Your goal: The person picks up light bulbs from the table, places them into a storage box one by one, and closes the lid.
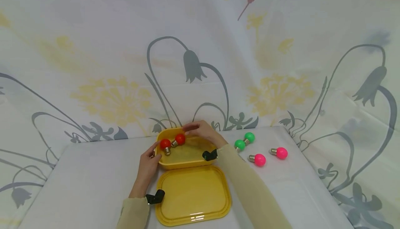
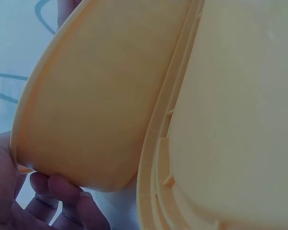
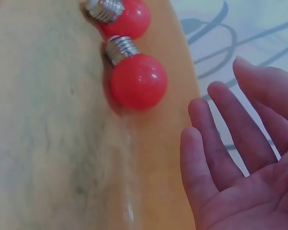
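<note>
On the bench (image 1: 93,177), left fingers (image 2: 62,189) seemingly grip a yellow box (image 1: 187,165), right fingers (image 3: 196,160) spread empty; we'd take the fragile-looking red bulbs (image 3: 141,82) by their bases (image 3: 122,50).

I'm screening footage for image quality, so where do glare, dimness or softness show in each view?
Head view: fairly even light, with a small bright glare on the yellow lid; left wrist view: dim, with the left hand in shade; right wrist view: small highlights on the red bulbs, while the floor of the yellow box looks soft.
</note>
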`<state>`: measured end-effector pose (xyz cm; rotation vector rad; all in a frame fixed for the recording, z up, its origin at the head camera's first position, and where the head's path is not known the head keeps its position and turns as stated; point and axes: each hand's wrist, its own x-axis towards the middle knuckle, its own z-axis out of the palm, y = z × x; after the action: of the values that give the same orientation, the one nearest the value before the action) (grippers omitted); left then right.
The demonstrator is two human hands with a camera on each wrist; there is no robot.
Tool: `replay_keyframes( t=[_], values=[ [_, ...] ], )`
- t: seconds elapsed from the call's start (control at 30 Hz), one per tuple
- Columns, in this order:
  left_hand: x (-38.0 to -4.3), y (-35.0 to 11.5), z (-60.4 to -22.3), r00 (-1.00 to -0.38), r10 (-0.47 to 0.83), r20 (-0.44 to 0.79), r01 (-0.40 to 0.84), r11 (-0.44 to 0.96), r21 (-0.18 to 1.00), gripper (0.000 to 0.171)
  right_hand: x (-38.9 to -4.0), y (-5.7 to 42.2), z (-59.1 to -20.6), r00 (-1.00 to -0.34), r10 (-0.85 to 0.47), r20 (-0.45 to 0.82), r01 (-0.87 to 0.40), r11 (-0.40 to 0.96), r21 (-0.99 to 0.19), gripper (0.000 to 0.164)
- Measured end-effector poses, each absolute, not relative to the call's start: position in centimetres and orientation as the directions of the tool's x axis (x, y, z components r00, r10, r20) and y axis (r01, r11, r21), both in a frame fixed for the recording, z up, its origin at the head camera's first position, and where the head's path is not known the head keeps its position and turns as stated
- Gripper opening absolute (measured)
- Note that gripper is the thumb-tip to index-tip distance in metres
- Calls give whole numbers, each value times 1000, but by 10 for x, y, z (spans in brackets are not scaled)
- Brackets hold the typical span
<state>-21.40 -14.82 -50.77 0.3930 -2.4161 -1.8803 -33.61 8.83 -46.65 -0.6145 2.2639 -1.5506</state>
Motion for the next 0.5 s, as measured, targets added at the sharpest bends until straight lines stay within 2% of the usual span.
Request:
replay_keyframes(
  t=[0.5],
  values=[
    [-216, -147, -510, -963, -245, -116, -174, 230, 957, 57, -315, 132, -454, -903, -429, 18, -132, 238, -962, 35]
  ],
)
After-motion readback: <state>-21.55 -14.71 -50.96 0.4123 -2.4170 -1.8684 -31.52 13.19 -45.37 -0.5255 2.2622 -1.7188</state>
